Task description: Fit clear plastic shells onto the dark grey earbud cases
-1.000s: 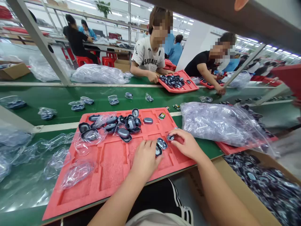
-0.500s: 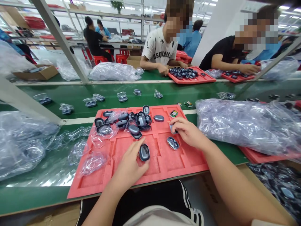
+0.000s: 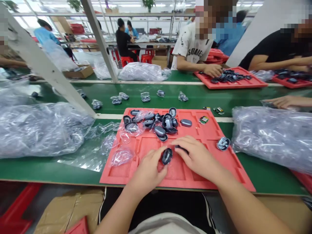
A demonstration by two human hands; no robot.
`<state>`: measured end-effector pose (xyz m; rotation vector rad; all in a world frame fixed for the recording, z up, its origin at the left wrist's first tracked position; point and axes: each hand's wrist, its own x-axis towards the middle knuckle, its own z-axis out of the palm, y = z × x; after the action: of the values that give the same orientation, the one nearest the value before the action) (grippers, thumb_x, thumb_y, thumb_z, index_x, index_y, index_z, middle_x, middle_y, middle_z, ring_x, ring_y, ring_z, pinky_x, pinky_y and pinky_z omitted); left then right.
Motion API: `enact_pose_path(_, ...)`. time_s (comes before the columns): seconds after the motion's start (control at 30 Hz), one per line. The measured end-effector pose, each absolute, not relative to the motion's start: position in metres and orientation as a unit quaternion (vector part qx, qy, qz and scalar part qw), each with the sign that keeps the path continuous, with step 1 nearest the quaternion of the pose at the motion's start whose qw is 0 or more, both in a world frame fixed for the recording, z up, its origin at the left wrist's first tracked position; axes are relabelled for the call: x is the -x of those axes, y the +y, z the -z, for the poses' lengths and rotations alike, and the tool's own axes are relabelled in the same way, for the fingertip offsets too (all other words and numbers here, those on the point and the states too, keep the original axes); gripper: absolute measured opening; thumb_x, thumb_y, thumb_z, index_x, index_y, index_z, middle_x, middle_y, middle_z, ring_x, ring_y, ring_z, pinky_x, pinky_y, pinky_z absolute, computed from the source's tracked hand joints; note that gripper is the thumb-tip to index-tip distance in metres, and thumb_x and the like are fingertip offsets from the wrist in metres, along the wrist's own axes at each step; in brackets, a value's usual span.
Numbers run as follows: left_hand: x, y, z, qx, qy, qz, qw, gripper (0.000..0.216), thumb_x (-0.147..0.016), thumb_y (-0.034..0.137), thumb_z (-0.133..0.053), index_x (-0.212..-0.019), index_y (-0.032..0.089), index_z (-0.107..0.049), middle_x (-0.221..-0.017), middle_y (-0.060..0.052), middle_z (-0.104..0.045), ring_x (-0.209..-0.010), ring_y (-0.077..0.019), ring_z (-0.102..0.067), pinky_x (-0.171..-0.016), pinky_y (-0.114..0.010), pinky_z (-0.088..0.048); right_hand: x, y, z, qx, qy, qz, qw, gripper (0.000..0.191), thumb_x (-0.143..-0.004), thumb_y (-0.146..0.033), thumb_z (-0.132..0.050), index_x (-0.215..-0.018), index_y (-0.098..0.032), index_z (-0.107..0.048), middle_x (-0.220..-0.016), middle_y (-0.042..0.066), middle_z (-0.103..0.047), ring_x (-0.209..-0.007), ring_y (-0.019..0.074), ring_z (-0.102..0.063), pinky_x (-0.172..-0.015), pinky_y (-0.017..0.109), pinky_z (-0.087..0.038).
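My left hand (image 3: 148,170) grips a dark oval earbud case shell (image 3: 167,156), its hollow side tilted up, above the red foam tray (image 3: 141,169). Close by on the right, my right hand (image 3: 198,157) is closed round a small dark piece (image 3: 182,149), mostly hidden by the fingers. A pale blue-grey case insert (image 3: 223,143) lies at the tray's right side. Behind my hands, dark case shells (image 3: 160,131) are heaped, some in clear film. A single closed-looking shell (image 3: 186,123) and a small circuit board (image 3: 203,120) lie in the rear compartments.
Bulky clear plastic bags (image 3: 39,130) flank the tray, with another bag (image 3: 273,136) on the right. Wrapped cases dot the green belt (image 3: 136,105) beyond. Co-workers sit opposite with red trays (image 3: 234,83); a co-worker's hand (image 3: 285,102) reaches in from the right.
The view has swung left. My right hand has moved across to beside my left hand. A pale insert now lies at the tray's right side. My left hand still holds its shell.
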<state>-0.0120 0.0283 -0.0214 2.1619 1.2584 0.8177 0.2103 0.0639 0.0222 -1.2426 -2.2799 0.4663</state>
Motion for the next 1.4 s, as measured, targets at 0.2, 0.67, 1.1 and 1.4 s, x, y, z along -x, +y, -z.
enact_pose_path(0.2,0.087,0.019,0.005,-0.776,0.546,-0.314,0.011,0.048,-0.089,0.030,-0.079,-0.134,0.026,-0.063,-0.132,-0.011,-0.071,-0.119,-0.0324,-0.064,-0.107,-0.052,-0.050,-0.188,0.059,-0.021,0.457,-0.843,-0.148,0.241,0.024,-0.099,-0.022,-0.065,-0.121,-0.026,-0.073,-0.123,0.008,-0.077,-0.114,0.0302,-0.069,-0.100,0.049,-0.056)
enact_pose_path(0.67,0.127,0.006,0.025,-0.763,0.506,-0.402,-0.001,0.007,-0.095,0.021,-0.072,-0.093,0.025,-0.077,-0.113,-0.006,-0.079,-0.101,-0.0231,-0.070,-0.095,-0.040,-0.057,-0.072,0.104,-0.010,0.422,-0.773,-0.407,0.243,0.033,-0.090,-0.008,-0.065,-0.117,-0.022,-0.078,-0.112,0.008,-0.082,-0.099,0.0228,-0.078,-0.092,0.041,-0.061)
enact_pose_path(1.1,0.134,0.014,0.031,-0.723,0.564,-0.398,-0.034,0.006,-0.096,0.024,-0.070,-0.095,0.025,-0.075,-0.117,-0.008,-0.078,-0.108,-0.0260,-0.071,-0.099,-0.044,-0.056,-0.087,0.105,-0.003,0.489,-0.738,-0.357,0.298,0.033,-0.077,-0.004,-0.063,-0.104,-0.021,-0.071,-0.095,0.003,-0.079,-0.073,0.0146,-0.071,-0.069,0.028,-0.058)
enact_pose_path(1.4,0.087,0.037,0.001,-0.713,0.551,-0.433,-0.017,0.047,-0.094,0.032,-0.071,-0.140,0.021,-0.062,-0.130,-0.013,-0.074,-0.117,-0.0314,-0.068,-0.105,-0.050,-0.054,-0.136,0.086,-0.034,0.460,-0.799,-0.154,0.355,0.035,-0.087,-0.006,-0.057,-0.112,-0.025,-0.071,-0.100,0.003,-0.078,-0.084,0.0186,-0.073,-0.081,0.033,-0.059)
